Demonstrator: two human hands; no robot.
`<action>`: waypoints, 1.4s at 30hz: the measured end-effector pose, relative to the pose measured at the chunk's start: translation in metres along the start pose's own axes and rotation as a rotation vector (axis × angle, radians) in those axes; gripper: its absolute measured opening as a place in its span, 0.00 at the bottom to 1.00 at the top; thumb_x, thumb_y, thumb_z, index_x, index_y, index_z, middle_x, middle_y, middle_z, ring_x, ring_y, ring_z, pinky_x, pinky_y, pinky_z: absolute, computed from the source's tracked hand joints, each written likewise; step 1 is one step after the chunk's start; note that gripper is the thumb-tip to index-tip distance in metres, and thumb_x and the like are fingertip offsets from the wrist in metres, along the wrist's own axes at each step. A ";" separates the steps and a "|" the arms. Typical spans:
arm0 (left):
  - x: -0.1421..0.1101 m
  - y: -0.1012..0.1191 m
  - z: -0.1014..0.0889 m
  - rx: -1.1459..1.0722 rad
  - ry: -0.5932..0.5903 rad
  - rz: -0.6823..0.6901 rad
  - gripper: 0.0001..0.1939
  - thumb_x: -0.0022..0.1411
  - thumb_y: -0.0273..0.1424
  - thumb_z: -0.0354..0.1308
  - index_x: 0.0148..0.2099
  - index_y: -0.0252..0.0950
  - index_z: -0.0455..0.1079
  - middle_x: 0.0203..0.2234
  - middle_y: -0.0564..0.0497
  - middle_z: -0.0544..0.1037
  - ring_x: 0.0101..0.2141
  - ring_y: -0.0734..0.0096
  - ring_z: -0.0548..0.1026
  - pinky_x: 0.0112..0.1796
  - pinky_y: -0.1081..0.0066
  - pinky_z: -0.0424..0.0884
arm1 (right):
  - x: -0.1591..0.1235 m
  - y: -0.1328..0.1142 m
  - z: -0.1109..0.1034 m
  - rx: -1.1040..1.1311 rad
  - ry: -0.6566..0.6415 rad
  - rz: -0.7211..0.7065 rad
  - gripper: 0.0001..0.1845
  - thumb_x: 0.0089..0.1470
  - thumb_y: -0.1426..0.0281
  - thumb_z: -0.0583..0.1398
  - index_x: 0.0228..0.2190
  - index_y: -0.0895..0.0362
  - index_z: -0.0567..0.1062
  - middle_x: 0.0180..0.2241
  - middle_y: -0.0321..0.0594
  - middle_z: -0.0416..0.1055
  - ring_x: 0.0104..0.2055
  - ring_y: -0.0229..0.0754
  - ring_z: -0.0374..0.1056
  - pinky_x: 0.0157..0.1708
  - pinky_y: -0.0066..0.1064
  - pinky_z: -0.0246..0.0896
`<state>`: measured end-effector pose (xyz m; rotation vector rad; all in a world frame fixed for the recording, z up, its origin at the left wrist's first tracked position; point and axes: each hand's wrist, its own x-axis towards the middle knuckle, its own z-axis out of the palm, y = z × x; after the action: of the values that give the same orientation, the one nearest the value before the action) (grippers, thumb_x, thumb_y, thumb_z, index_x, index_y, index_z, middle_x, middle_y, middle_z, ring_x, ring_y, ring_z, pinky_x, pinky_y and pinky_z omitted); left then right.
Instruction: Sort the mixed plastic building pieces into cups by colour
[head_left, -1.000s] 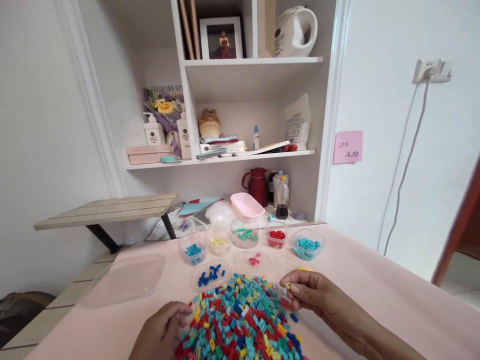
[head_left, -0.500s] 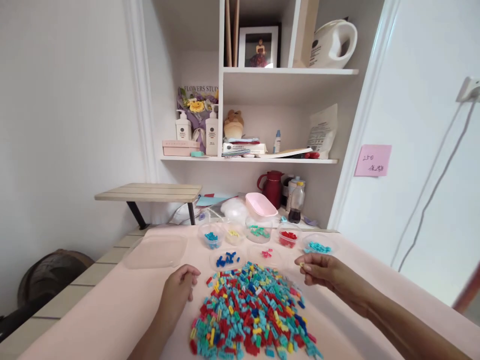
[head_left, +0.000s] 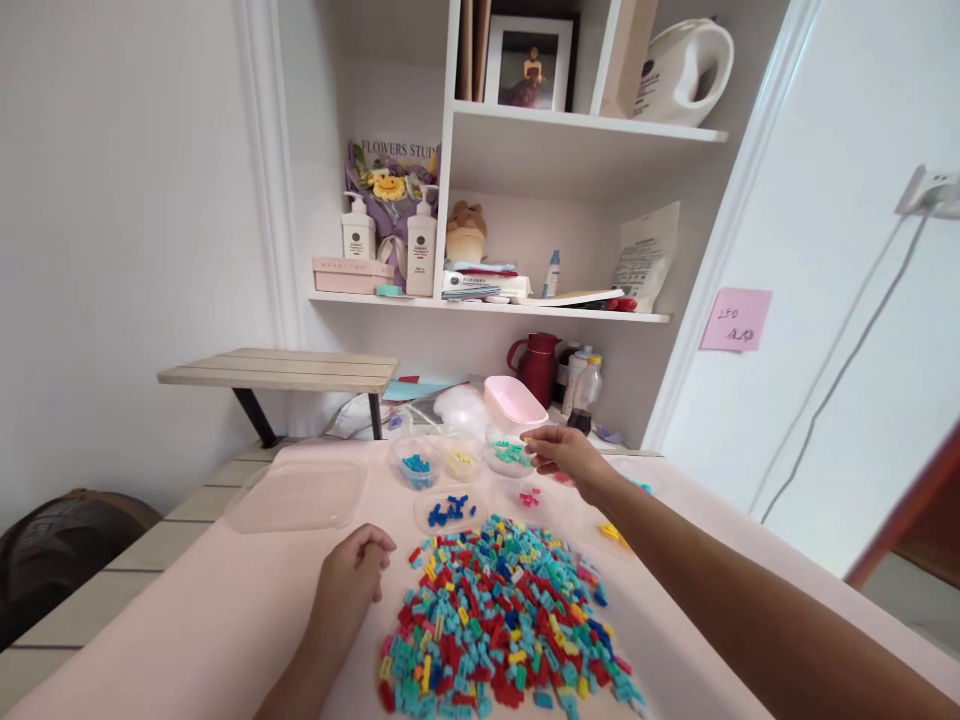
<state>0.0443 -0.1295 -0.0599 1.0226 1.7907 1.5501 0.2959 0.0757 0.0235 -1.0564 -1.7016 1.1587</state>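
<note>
My right hand (head_left: 564, 458) is pinched on a small pale yellow brick (head_left: 526, 438), over the clear tub with green bricks (head_left: 511, 453). Left of it is the tub with pale yellow bricks (head_left: 460, 458). My left hand (head_left: 351, 568) rests on the pink tabletop with its fingers curled in and no piece visible in them. Just right of it spreads a large heap of mixed small bricks (head_left: 502, 610). Closer to the heap are dishes with dark blue bricks (head_left: 448, 511) and pink bricks (head_left: 529, 497).
A tub of blue bricks (head_left: 416, 467) stands at the left of the row. Yellow bricks (head_left: 613, 534) and turquoise bricks (head_left: 640, 486) lie partly behind my right forearm. A clear lid-like tray (head_left: 300, 495) is at left. Behind are a pink basket (head_left: 516, 400) and a red jug (head_left: 537, 362).
My right hand has moved left and away from me, from the heap's right side to above the green tub, carrying the brick. My left hand stays put. The view has shifted slightly.
</note>
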 end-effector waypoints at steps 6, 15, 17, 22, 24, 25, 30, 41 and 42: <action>0.002 0.000 0.002 0.033 -0.005 0.001 0.09 0.49 0.34 0.49 0.27 0.37 0.69 0.18 0.59 0.68 0.13 0.79 0.62 0.18 0.76 0.58 | 0.055 -0.005 0.031 -0.170 0.139 -0.101 0.09 0.50 0.69 0.60 0.35 0.59 0.76 0.31 0.42 0.74 0.28 0.39 0.70 0.27 0.29 0.63; 0.002 0.002 -0.001 0.079 -0.007 0.026 0.10 0.51 0.35 0.50 0.29 0.38 0.70 0.19 0.58 0.70 0.14 0.78 0.64 0.18 0.75 0.60 | 0.047 -0.014 0.074 -0.305 0.005 -0.229 0.16 0.55 0.73 0.54 0.43 0.60 0.75 0.46 0.48 0.70 0.35 0.40 0.70 0.38 0.32 0.61; 0.002 0.002 -0.001 0.084 -0.007 0.028 0.10 0.50 0.35 0.50 0.29 0.38 0.71 0.19 0.58 0.70 0.14 0.78 0.64 0.19 0.75 0.60 | 0.027 -0.017 0.063 -0.296 -0.047 -0.229 0.17 0.57 0.71 0.52 0.44 0.59 0.75 0.42 0.45 0.72 0.32 0.38 0.70 0.34 0.29 0.62; 0.005 0.001 0.000 0.096 -0.020 0.021 0.09 0.50 0.35 0.52 0.30 0.38 0.71 0.20 0.58 0.71 0.15 0.78 0.65 0.20 0.75 0.61 | -0.047 -0.016 0.012 -0.278 -0.239 -0.223 0.16 0.58 0.63 0.52 0.37 0.58 0.76 0.28 0.38 0.73 0.25 0.37 0.70 0.24 0.26 0.60; 0.005 0.001 0.001 0.103 -0.020 0.019 0.10 0.50 0.36 0.53 0.30 0.37 0.71 0.20 0.58 0.71 0.15 0.78 0.65 0.20 0.75 0.62 | -0.072 -0.009 -0.010 -0.315 -0.202 -0.195 0.17 0.58 0.62 0.52 0.34 0.58 0.76 0.27 0.38 0.73 0.25 0.37 0.69 0.24 0.27 0.60; 0.005 0.001 0.001 0.107 -0.019 0.019 0.10 0.50 0.37 0.53 0.31 0.37 0.72 0.20 0.58 0.71 0.15 0.78 0.65 0.20 0.75 0.61 | -0.082 -0.005 -0.019 -0.331 -0.173 -0.175 0.17 0.58 0.61 0.52 0.33 0.57 0.76 0.27 0.38 0.73 0.26 0.37 0.69 0.25 0.27 0.61; 0.005 0.002 0.000 0.146 -0.017 0.030 0.12 0.50 0.39 0.53 0.31 0.38 0.72 0.21 0.58 0.72 0.16 0.78 0.64 0.21 0.75 0.61 | -0.097 0.029 -0.046 -0.376 -0.016 -0.156 0.17 0.57 0.60 0.53 0.34 0.55 0.77 0.32 0.41 0.73 0.31 0.42 0.70 0.32 0.33 0.64; 0.004 0.002 0.002 0.272 -0.057 0.077 0.12 0.51 0.39 0.52 0.31 0.39 0.72 0.22 0.57 0.72 0.16 0.76 0.65 0.22 0.74 0.64 | -0.113 0.056 -0.024 -0.526 -0.226 -0.300 0.32 0.59 0.52 0.49 0.62 0.47 0.53 0.65 0.40 0.48 0.65 0.53 0.43 0.62 0.50 0.40; 0.004 0.003 0.002 0.293 -0.061 0.077 0.11 0.52 0.39 0.52 0.31 0.39 0.72 0.22 0.57 0.72 0.16 0.76 0.66 0.22 0.74 0.64 | -0.114 0.054 -0.023 -0.529 -0.276 -0.293 0.33 0.60 0.52 0.48 0.63 0.46 0.50 0.66 0.39 0.45 0.66 0.52 0.40 0.63 0.50 0.37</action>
<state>0.0444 -0.1251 -0.0570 1.2740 1.9953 1.3089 0.3646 -0.0116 -0.0404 -0.9287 -2.3740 0.7015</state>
